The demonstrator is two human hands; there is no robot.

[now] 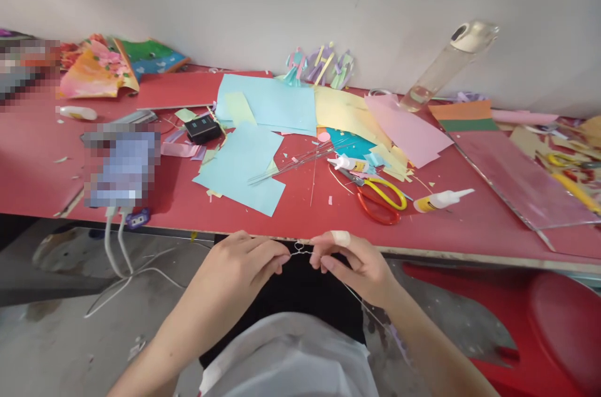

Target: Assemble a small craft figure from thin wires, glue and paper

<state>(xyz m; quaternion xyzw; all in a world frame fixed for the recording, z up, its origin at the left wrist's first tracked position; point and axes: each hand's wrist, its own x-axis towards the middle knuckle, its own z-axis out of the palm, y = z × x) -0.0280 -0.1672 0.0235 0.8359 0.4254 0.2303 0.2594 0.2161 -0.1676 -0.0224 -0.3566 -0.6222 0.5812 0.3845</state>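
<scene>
A thin wire (299, 248) with a small loop at its middle is stretched between my two hands at the table's front edge. My left hand (244, 262) pinches its left side between thumb and fingers. On the other side my right hand (359, 265), with a bandage on one finger, pinches the wire too. A long tail of it runs down to the right below my right hand. Straight loose wires (295, 162) lie on the table in front, beside blue paper (244, 165). Scissors (380, 196) with one yellow and one red handle rest to their right.
Glue bottles (436, 201) lie near the scissors. Pink paper (404, 128), a tilted-looking clear bottle (444, 65) and small paper figures (322, 65) are toward the wall. At left are a phone (124, 165) with cables and a black box (203, 128). A red stool (563, 322) stands at lower right.
</scene>
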